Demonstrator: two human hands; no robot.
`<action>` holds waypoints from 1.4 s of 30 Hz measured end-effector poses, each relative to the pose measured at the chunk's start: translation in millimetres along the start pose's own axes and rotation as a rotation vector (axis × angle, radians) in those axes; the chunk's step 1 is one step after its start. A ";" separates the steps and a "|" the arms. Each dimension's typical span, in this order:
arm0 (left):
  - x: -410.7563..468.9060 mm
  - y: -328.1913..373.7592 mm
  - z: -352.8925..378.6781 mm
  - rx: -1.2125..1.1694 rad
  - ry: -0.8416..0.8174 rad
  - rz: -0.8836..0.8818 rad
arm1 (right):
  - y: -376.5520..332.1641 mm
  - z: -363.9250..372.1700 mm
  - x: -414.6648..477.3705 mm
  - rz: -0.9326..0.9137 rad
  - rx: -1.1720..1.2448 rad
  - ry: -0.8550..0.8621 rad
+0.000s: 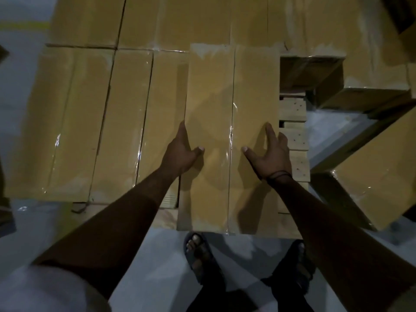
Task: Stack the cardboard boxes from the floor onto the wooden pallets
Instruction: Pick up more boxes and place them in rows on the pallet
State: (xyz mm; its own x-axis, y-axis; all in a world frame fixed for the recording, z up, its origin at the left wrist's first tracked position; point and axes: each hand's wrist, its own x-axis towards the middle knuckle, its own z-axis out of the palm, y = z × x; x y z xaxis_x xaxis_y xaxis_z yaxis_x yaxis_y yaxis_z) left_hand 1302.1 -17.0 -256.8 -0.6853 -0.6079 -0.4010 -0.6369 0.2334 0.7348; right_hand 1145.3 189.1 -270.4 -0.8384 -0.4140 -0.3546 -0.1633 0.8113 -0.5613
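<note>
A long taped cardboard box (231,91) lies lengthwise in front of me, its near end reaching past the pallet's front edge. My left hand (182,152) grips its left side, thumb on top. My right hand (270,154) rests spread on the top near the right edge, thumb pointing inward. The wooden pallet (295,140) shows as bare slats just right of the box. Several similar boxes (90,122) lie side by side on the pallet to the left.
More stacked boxes (202,21) fill the back. Loose boxes (378,167) lie tilted on the grey floor (331,122) at the right. My sandalled feet (198,253) stand on the floor close to the pallet's front edge.
</note>
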 end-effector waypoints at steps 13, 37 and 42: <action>40.7 -16.5 -8.5 0.350 -0.048 -0.021 | -6.2 20.7 34.1 0.043 -0.120 -0.142; -87.8 -48.9 26.2 0.928 -0.280 0.053 | 55.1 51.3 -97.8 -0.432 -0.768 -0.372; -85.8 -52.0 24.2 0.898 -0.260 0.105 | 67.2 51.0 -95.2 -0.482 -0.708 -0.298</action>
State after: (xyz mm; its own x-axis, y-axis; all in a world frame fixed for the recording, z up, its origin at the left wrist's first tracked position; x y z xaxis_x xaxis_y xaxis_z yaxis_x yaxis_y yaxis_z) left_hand 1385.5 41.3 -273.9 -0.7431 -0.3868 -0.5460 -0.5267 0.8414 0.1207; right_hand 1240.6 262.0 -312.5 -0.4431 -0.7844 -0.4340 -0.8258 0.5456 -0.1429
